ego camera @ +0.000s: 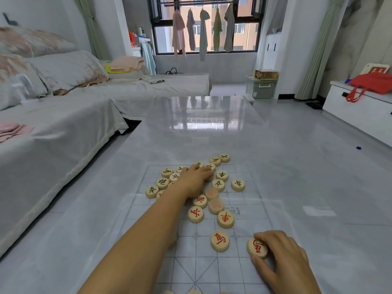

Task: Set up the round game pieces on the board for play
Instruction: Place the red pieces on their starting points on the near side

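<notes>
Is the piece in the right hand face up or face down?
Face up: red character shows on the xiangqi piece pinched by the right hand.

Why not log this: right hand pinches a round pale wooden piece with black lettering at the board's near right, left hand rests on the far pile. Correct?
Wrong in one respect: in the head view the round pale wooden piece in the right hand bears red lettering, not black. The left hand does rest on the far pile.

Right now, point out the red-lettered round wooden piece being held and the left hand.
Red-lettered round wooden piece (257, 248): head view, top face.
Left hand (194, 180): head view, back of hand.
</notes>
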